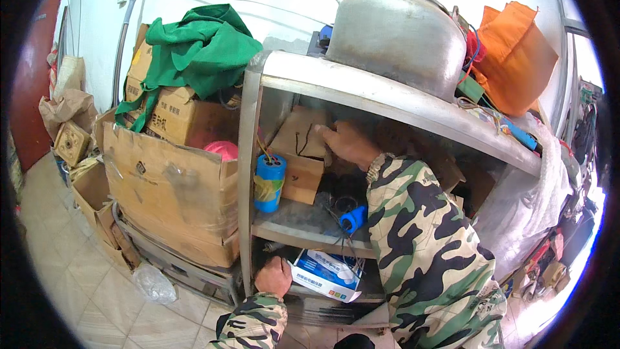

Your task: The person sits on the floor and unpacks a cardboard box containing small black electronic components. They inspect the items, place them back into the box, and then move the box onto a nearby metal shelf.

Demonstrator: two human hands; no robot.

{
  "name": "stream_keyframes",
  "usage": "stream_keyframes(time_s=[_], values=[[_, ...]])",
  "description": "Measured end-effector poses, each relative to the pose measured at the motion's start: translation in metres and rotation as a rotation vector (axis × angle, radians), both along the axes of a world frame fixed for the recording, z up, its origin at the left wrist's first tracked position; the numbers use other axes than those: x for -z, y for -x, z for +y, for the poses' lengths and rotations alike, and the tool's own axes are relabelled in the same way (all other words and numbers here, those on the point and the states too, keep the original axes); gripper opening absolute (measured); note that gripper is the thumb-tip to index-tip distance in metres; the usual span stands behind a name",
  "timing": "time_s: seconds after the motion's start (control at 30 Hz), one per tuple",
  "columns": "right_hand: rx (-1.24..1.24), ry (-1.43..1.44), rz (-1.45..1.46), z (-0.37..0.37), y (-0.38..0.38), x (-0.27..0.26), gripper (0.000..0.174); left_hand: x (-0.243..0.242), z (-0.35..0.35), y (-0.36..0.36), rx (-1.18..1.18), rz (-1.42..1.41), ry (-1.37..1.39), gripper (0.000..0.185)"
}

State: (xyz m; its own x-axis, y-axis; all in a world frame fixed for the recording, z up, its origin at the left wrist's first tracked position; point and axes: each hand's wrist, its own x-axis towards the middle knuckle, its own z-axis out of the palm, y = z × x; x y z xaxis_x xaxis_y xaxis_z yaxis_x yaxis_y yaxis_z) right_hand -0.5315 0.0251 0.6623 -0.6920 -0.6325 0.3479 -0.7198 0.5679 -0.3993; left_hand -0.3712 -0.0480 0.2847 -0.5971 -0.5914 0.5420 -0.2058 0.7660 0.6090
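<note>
My right hand (349,143) reaches into the upper compartment of a metal shelf unit, beside a small cardboard box (302,177). Its thumb points left over the cardboard; the other fingertips are hidden, so a grip cannot be made out. My left hand (273,276) is curled at the lower compartment, close to the left end of a blue-and-white printed box (325,278). What its fingers touch is hidden. A blue cylinder with wires (270,184) stands left of the cardboard box. A smaller blue cylinder (353,219) lies near the middle shelf's front edge (310,237), among dark wires.
A large aluminium pot (397,39) rests on the top shelf, near an orange bag (516,58). At left, a big cardboard carton (169,194) holds smaller boxes under green cloth (203,48). A clear plastic bag (154,285) lies on the tiled floor (160,322).
</note>
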Motion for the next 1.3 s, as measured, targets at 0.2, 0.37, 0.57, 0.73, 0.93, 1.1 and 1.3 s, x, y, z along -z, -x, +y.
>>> stream_keyframes(time_s=[0.2,0.37,0.57,0.73,0.93,1.1,1.3], values=[[-0.2,0.444,-0.041,-0.009,0.021,0.008,0.057,-0.002,0.0,0.001,-0.015,-0.031,0.035,0.029],[-0.355,0.547,-0.01,-0.02,0.002,-0.017,0.05,-0.003,-0.002,-0.003,-0.02,0.041,0.024,0.027],[-0.539,0.582,-0.083,-0.036,0.014,-0.01,0.042,0.013,-0.003,0.006,-0.019,-0.018,0.027,0.029],[-0.651,0.668,-0.16,-0.045,0.017,-0.002,0.04,0.004,-0.002,0.001,-0.008,0.002,0.028,0.027],[-0.677,0.752,-0.403,-0.035,0.001,0.004,0.038,-0.001,0.0,-0.001,-0.007,-0.024,0.03,0.026],[-0.361,0.482,-0.247,-0.018,0.004,-0.017,0.039,0.009,-0.001,0.005,-0.009,-0.019,0.038,0.027],[-0.147,0.09,0.304,0.043,0.001,-0.049,0.041,-0.004,-0.001,0.001,-0.027,0.0,0.051,0.028]])
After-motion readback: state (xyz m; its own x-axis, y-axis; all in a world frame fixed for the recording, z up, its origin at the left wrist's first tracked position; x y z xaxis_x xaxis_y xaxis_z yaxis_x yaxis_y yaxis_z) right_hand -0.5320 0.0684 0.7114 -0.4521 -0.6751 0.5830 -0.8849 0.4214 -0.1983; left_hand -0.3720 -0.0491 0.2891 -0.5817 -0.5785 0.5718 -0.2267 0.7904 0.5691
